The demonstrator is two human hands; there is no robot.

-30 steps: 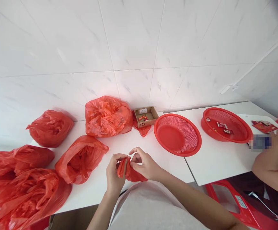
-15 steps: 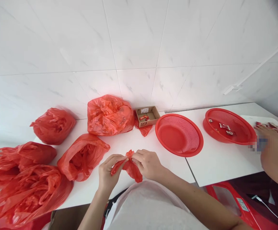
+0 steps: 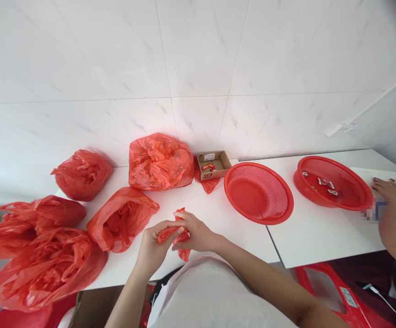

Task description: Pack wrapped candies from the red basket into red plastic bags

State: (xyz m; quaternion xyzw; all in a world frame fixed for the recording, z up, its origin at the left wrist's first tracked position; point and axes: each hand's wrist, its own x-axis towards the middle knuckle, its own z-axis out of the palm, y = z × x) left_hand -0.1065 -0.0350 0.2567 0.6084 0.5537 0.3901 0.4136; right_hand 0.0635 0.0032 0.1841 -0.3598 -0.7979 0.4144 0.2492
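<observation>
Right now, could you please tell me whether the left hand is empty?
No, the left hand is holding crumpled red plastic.

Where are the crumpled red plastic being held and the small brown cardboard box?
Crumpled red plastic (image 3: 166, 233): head view, on its left portion.
Small brown cardboard box (image 3: 220, 174): head view, on its front wall.

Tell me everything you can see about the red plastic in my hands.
The red plastic is thin, crumpled, slightly glossy film. The left hand and right hand hold it bunched in their fingers above the white table. A tip sticks up past the right fingers; a loose piece hangs below. Contents, if any, are hidden.
</observation>
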